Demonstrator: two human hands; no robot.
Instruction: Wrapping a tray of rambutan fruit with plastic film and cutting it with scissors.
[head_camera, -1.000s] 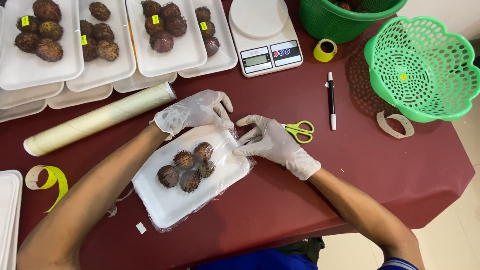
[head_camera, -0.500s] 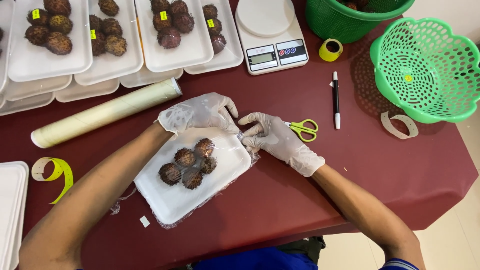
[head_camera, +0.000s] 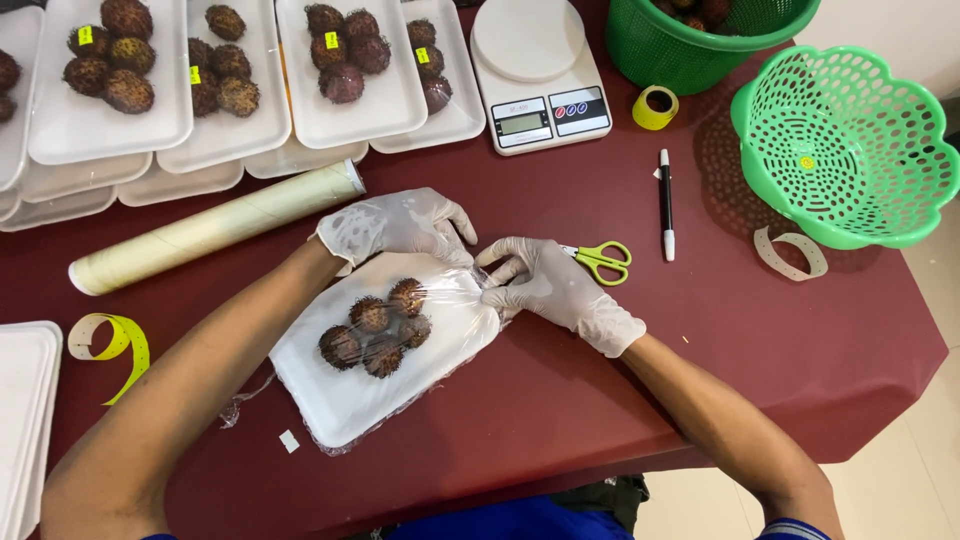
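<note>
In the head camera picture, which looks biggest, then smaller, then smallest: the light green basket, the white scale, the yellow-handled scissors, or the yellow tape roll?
1. Light green basket
2. White scale
3. Yellow-handled scissors, partly hidden by the right hand
4. Yellow tape roll

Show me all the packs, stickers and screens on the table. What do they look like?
Wrapped tray: front centre between both gloved hands, white foam, clear film, dark hairy fruit.
Filled trays: back left row, white, same fruit.
Yellow stickers: small squares on those fruits.
Scale screen: back centre, grey rectangle on a white scale.
Sticker roll: right of the scale, yellow ring.
</note>
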